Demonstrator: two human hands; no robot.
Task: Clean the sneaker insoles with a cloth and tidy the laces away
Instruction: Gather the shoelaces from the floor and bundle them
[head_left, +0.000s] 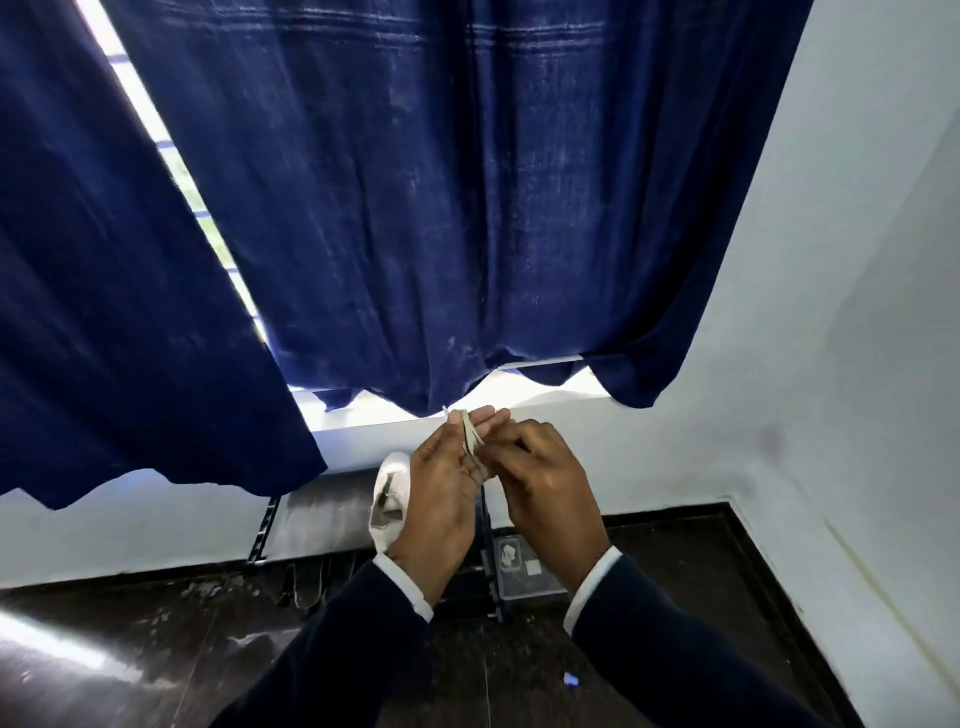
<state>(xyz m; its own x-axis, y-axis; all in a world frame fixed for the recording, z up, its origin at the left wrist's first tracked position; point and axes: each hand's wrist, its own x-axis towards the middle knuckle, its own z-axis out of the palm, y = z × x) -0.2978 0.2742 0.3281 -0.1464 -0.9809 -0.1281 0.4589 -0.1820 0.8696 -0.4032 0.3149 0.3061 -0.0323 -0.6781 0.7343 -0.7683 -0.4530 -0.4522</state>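
Item 1. Left hand (441, 478), centre of the frame, raised before the window ledge, back of the hand to the camera, fingers straight and pointing upward. A pale shoelace (470, 434) was looped in several turns round those fingers, which served, by my reading, as a former for coiling it into a neat bundle. One short lace end stuck out above the fingertips.

Item 2. Right hand (540, 478), just right of the left and touching it at the fingertips. Its fingers were curled in toward the coil and appeared to pinch the lace, probably to feed or tighten a turn; the exact contact was hidden behind the knuckles.

Item 3. White sneaker (390, 499), just left of the left hand and partly hidden by it, opening toward the camera. Whether it stood on the rack or hung from the left hand could not be told.

Item 4. Insoles: none identifiable. Cloth: not seen.

Item 5. Dark metal shoe rack (488, 582), low centre, against the white wall (831, 312), on the dark glossy floor (130, 649). A clear plastic box (519, 569) sat beside it.

Item 6. Navy curtains (415, 182), upper frame, parted over a bright window.

Judged stage: lace tidying under way.
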